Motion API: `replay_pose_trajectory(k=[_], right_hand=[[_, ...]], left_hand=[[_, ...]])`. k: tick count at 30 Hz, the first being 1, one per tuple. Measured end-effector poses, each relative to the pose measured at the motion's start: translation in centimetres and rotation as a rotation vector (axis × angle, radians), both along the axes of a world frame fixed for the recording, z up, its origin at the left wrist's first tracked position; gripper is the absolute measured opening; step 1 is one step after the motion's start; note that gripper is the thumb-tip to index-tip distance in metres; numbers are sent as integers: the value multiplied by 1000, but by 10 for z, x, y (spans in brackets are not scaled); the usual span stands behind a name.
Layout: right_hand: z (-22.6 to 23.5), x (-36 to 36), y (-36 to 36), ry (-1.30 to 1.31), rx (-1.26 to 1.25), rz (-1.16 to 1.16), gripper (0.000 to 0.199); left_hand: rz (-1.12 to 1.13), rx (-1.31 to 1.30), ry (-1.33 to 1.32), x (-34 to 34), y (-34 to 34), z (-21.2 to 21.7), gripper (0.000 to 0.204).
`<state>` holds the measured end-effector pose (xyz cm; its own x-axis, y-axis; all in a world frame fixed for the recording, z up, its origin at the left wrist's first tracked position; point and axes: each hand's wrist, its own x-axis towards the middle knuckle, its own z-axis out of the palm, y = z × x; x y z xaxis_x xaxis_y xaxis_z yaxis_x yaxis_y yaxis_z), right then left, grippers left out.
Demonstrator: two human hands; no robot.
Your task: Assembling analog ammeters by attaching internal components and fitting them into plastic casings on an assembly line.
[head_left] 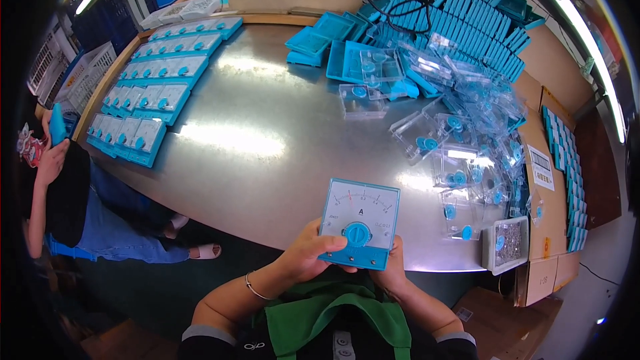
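Between both my hands I hold an ammeter [362, 217], a square blue-framed panel meter with a white dial face and a round blue knob at its lower middle. My left hand [308, 250] grips its lower left side, the thumb lying on the front next to the knob. Along the lower right edge, my right hand [395, 267] supports it, with most of its fingers hidden behind the case. The meter is held above my lap at the table's near edge, its face tilted up.
A metal table [267, 180] spreads ahead. Rows of blue meters [160, 97] line its left side. Clear covers [467, 160] with blue knobs pile up at right, beside stacked blue cases [460, 20]. A white bin [507, 245] of small parts stands near right. Another person [87, 207] is at left.
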<state>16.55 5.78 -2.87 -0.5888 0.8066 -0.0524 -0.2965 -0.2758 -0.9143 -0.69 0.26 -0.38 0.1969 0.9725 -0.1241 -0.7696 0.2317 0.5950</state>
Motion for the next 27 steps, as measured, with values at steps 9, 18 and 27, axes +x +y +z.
replay_pose_trajectory(k=[9, 18, 27], right_hand=[[69, -24, 45, -406, 160, 290, 25], [84, -113, 52, -422, 1561, 285, 20], [0, -188, 286, -588, 1730, -494, 34]], left_hand=[[247, 109, 396, -42, -11, -5, 61], [770, 141, 481, -61, 6, 2, 98], [583, 225, 155, -101, 1, -23, 94]])
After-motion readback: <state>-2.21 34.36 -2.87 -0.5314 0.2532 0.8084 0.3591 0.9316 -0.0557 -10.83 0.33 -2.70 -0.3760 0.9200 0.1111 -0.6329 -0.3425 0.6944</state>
